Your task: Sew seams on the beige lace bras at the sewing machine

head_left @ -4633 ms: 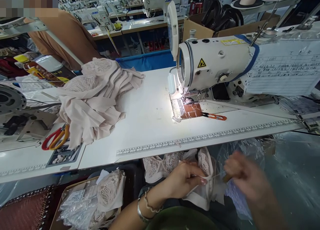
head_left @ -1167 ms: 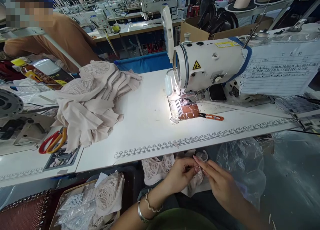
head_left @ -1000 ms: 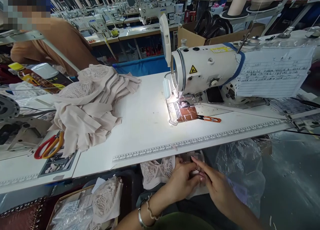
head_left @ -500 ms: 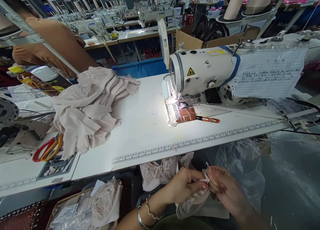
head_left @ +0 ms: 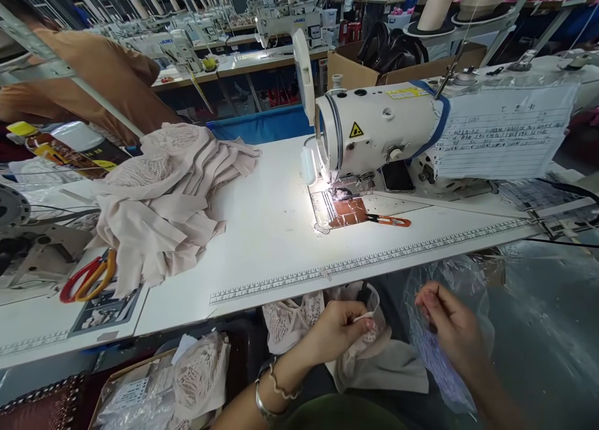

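Below the table's front edge, my left hand (head_left: 339, 330) pinches a beige lace garment piece (head_left: 374, 361) that drapes over my lap. My right hand (head_left: 449, 321) is raised to the right of it, thumb and forefinger pressed together on something too small to make out, in front of a clear plastic bag (head_left: 461, 293). A white sewing machine (head_left: 379, 127) stands on the white table (head_left: 271, 230), its lamp lighting the needle plate (head_left: 339, 208). Orange thread snips (head_left: 388, 219) lie beside the plate.
A heap of beige fabric pieces (head_left: 163, 193) lies on the table's left. Red and yellow scissors (head_left: 88, 274) rest at the far left. A cardboard box with bagged lace pieces (head_left: 178, 380) sits below. A person in a brown top (head_left: 93, 74) works behind.
My hands were together on the lace piece; now my right hand has pulled away to the right and up. The left hand still holds the piece.
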Tool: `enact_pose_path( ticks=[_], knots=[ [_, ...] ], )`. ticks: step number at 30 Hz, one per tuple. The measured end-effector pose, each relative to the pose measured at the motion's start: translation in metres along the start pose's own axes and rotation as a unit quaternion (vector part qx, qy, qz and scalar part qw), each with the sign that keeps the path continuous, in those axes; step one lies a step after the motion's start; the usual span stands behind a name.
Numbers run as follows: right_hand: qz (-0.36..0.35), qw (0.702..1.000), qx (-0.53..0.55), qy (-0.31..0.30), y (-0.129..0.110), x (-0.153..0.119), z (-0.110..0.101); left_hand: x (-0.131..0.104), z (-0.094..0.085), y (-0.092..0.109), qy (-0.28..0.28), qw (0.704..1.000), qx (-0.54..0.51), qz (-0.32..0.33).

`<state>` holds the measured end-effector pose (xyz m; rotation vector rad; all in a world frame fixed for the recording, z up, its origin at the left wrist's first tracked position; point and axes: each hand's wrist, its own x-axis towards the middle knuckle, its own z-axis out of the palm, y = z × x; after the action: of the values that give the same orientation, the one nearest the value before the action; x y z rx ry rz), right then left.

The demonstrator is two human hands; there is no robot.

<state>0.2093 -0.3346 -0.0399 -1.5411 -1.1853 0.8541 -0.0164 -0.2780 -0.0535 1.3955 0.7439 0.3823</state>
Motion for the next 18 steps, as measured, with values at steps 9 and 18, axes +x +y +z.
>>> enact_pose_path(
  ticks=[9,18],
  knots=[
    [-0.208,0.960,-0.165,-0.092,-0.010,-0.017,0.033,0.002,0.001,0.007,0.013,0.998,-0.055,-0.026],
    [-0.215,0.964,-0.117,-0.108,-0.001,0.001,0.032,0.002,-0.006,0.004,0.003,0.999,-0.018,-0.034]
  ],
)
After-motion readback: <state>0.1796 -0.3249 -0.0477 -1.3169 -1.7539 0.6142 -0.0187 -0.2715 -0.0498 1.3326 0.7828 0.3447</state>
